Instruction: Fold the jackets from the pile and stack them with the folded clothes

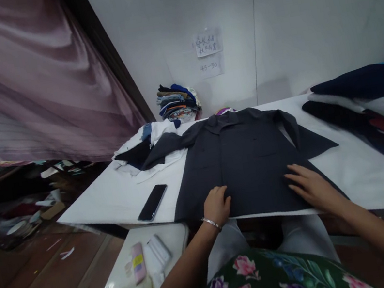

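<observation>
**Left hand [217, 206] and right hand [312, 188] open on the hem [273, 210] of a dark grey coat [243, 165]**

Head view, looking forward and down. The coat lies flat, front upward, on a white-covered surface [106, 205], directly ahead of the person. Its long axis runs away from the body, with the collar [223, 121] at the far side and the hem close to the surface's near edge. Both hands rest on the coat just above the hem, one on either side of its centre line, with the arms reaching in from the lower corners of the view. A silver bangle [212, 224] circles the left wrist. Each grip is released: palm down, fingers spread, nothing clenched. The left hand is nearer the coat's middle, the right hand nearer its lower corner. The sleeve [166, 148] on the view's left crosses a crumpled white garment [148, 144]; the other sleeve [304, 135] bends downward. A black smartphone [152, 202] lies left of the coat. Folded clothes [176, 102] are stacked against the wall [302, 12], beneath a handwritten note [207, 42].
</observation>
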Motion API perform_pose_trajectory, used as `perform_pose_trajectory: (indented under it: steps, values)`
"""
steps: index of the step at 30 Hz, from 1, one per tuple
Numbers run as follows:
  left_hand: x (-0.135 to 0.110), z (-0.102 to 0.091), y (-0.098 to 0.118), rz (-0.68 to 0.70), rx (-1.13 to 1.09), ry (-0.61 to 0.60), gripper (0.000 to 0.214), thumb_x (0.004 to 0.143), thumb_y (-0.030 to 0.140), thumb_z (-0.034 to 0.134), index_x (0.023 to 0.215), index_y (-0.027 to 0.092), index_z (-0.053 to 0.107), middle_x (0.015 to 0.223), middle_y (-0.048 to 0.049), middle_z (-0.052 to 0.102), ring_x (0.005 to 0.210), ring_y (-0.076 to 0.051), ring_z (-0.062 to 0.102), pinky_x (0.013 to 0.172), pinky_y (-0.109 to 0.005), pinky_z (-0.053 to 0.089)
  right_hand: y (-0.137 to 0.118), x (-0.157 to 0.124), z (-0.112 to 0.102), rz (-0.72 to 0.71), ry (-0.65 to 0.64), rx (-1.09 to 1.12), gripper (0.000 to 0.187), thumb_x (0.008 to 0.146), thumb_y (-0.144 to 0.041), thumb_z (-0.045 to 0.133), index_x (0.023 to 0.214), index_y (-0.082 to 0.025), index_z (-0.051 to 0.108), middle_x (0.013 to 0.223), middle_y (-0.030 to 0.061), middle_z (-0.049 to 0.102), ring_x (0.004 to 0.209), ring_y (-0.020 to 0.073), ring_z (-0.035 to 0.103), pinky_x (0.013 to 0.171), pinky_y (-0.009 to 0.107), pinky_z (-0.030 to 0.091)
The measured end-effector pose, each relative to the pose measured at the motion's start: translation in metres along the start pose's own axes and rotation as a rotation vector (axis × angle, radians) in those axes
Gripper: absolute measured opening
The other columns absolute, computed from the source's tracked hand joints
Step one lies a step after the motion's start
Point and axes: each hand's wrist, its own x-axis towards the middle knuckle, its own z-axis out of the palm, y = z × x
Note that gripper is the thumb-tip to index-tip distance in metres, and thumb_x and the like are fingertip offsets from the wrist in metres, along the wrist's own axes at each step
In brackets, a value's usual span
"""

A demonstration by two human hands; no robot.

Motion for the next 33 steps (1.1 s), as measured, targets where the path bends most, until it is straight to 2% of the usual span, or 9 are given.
perform_pose_trajectory:
  steps: [2, 4, 8, 14, 19, 22, 25, 28, 33]
  values:
    - [0.013, 0.007, 0.004, 0.152, 0.006, 0.012, 0.042, 0.086, 0.026, 0.054, 0.127, 0.018, 0.054, 0.134, -0.01, 0.053, 0.127, -0.022, 0.044, 0.108, -0.04, 0.033, -0.02, 0.014, 0.007, -0.036, -0.081, 0.036, 0.049, 0.091, -0.046, 0.038, 0.128, -0.021, 0.058, 0.147, 0.0104, 0.039, 0.137, 0.028, 0.032, 0.11, 0.048, 0.03]
    - [0.025, 0.015, 0.006, 0.223, 0.038, -0.041, 0.05, 0.087, 0.033, 0.054, 0.133, 0.016, 0.048, 0.146, -0.0124, 0.041, 0.137, -0.025, 0.031, 0.113, -0.046, 0.024, -0.03, 0.025, 0.014, -0.001, -0.184, 0.032, 0.054, 0.09, -0.05, 0.041, 0.134, -0.021, 0.052, 0.15, 0.0115, 0.034, 0.139, 0.0297, 0.027, 0.111, 0.051, 0.027]
    - [0.035, 0.025, 0.003, 0.162, 0.103, -0.201, 0.063, 0.09, 0.049, 0.044, 0.141, 0.012, 0.039, 0.152, -0.0147, 0.03, 0.142, -0.027, 0.019, 0.114, -0.049, 0.019, -0.026, 0.026, 0.02, 0.06, -0.307, 0.02, 0.06, 0.091, -0.056, 0.037, 0.138, -0.021, 0.048, 0.151, 0.0127, 0.032, 0.14, 0.0289, 0.024, 0.113, 0.052, 0.021]
    - [0.028, 0.026, -0.001, 0.132, 0.102, -0.21, 0.063, 0.089, 0.05, 0.042, 0.142, 0.016, 0.039, 0.152, -0.0113, 0.03, 0.143, -0.026, 0.018, 0.115, -0.051, 0.016, -0.015, 0.03, 0.013, 0.077, -0.345, 0.108, 0.063, 0.09, -0.062, 0.034, 0.14, -0.026, 0.045, 0.152, 0.0092, 0.028, 0.141, 0.0282, 0.021, 0.113, 0.052, 0.021]
    - [0.033, 0.015, -0.001, 0.146, 0.094, -0.232, 0.058, 0.085, 0.045, 0.051, 0.136, 0.017, 0.048, 0.149, -0.0122, 0.037, 0.14, -0.029, 0.025, 0.112, -0.054, 0.02, -0.012, 0.085, 0.01, 0.054, -0.244, 0.069, 0.062, 0.09, -0.06, 0.034, 0.14, -0.026, 0.044, 0.153, 0.0086, 0.028, 0.142, 0.0286, 0.018, 0.113, 0.053, 0.018]
    - [0.048, 0.002, -0.003, 0.183, 0.067, -0.253, 0.046, 0.082, 0.041, 0.056, 0.122, 0.018, 0.06, 0.137, -0.0117, 0.052, 0.13, -0.029, 0.043, 0.107, -0.049, 0.032, -0.01, 0.134, 0.015, 0.06, -0.205, 0.034, 0.062, 0.09, -0.057, 0.034, 0.141, -0.022, 0.043, 0.153, 0.0111, 0.028, 0.143, 0.0285, 0.017, 0.113, 0.052, 0.017]
    - [0.076, -0.01, -0.004, 0.211, 0.036, -0.261, 0.038, 0.083, 0.038, 0.058, 0.114, 0.017, 0.064, 0.125, -0.0109, 0.061, 0.116, -0.025, 0.056, 0.101, -0.042, 0.04, -0.008, 0.181, 0.027, 0.112, -0.196, 0.016, 0.063, 0.091, -0.055, 0.034, 0.142, -0.019, 0.041, 0.153, 0.0129, 0.026, 0.143, 0.0287, 0.015, 0.113, 0.052, 0.016]
    - [0.121, -0.011, -0.001, 0.255, 0.059, -0.208, 0.035, 0.086, 0.032, 0.055, 0.116, 0.017, 0.063, 0.127, -0.0101, 0.06, 0.117, -0.024, 0.055, 0.102, -0.04, 0.04, -0.001, 0.21, 0.047, 0.17, -0.249, -0.014, 0.064, 0.091, -0.055, 0.033, 0.143, -0.017, 0.039, 0.154, 0.0142, 0.025, 0.143, 0.029, 0.014, 0.112, 0.053, 0.015]
    - [0.227, 0.021, 0.017, 0.347, 0.102, -0.12, 0.038, 0.092, 0.024, 0.042, 0.127, 0.014, 0.054, 0.14, -0.0104, 0.049, 0.131, -0.022, 0.04, 0.112, -0.042, 0.026, 0.012, 0.216, 0.078, 0.184, -0.357, -0.035, 0.068, 0.092, -0.058, 0.026, 0.145, -0.016, 0.034, 0.155, 0.013, 0.023, 0.143, 0.0284, 0.012, 0.112, 0.054, 0.012]
